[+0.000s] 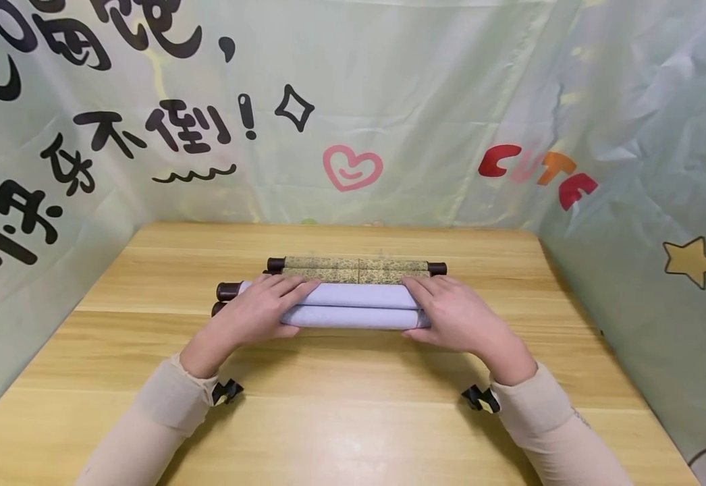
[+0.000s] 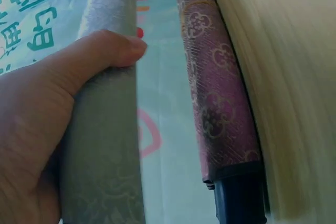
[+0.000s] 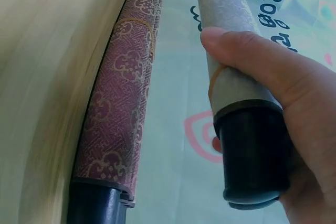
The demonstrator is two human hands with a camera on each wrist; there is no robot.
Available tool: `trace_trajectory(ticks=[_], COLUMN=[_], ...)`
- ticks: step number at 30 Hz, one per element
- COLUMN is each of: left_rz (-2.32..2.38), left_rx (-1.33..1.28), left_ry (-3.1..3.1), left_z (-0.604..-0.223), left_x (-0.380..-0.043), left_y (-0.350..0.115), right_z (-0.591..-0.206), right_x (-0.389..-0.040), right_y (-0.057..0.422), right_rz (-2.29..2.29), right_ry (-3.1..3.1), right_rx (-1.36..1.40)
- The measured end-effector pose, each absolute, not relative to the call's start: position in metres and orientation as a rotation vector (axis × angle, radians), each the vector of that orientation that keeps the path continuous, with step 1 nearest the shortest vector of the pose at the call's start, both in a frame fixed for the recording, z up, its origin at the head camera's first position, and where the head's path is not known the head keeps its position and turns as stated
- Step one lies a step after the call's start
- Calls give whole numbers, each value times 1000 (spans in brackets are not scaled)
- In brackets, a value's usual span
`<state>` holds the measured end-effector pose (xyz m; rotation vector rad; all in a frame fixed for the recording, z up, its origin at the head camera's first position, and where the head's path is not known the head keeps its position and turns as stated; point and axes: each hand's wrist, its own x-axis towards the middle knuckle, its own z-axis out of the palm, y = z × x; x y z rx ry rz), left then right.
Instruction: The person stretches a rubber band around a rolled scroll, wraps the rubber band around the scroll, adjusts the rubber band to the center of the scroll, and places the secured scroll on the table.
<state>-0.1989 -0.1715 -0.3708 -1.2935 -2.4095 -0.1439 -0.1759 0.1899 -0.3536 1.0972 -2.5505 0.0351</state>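
Observation:
A pale lavender-grey scroll (image 1: 353,295), showing two parallel rolls with dark end knobs, lies crosswise between both hands. My left hand (image 1: 258,307) grips its left part, fingers over the top and thumb on the near side. At the right end, my right hand (image 1: 456,314) grips it the same way; the right wrist view shows the thumb beside an orange band and a black knob (image 3: 254,153). Behind it lies a second patterned scroll (image 1: 329,273), yellowish in the head view but pinkish in the wrist views, with a band around its middle. The wrist views show a gap between the two scrolls.
Both scrolls are over a light wooden table (image 1: 353,405). A pale green cloth backdrop (image 1: 420,81) with lettering, a heart and a star encloses the back and sides. Small black devices (image 1: 227,393) sit at the wrists.

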Motion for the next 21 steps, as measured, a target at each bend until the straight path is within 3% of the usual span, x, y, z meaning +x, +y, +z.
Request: trace_trajectory(ticks=[21], left_rz=[-100], left_rx=[-1275], left_ry=[-2336], left_z=[-367], left_x=[-200], left_y=[-179], right_z=[-343], right_x=[-183], right_y=[210], right_rz=[99], right_ry=[-2584], right_rx=[1013])
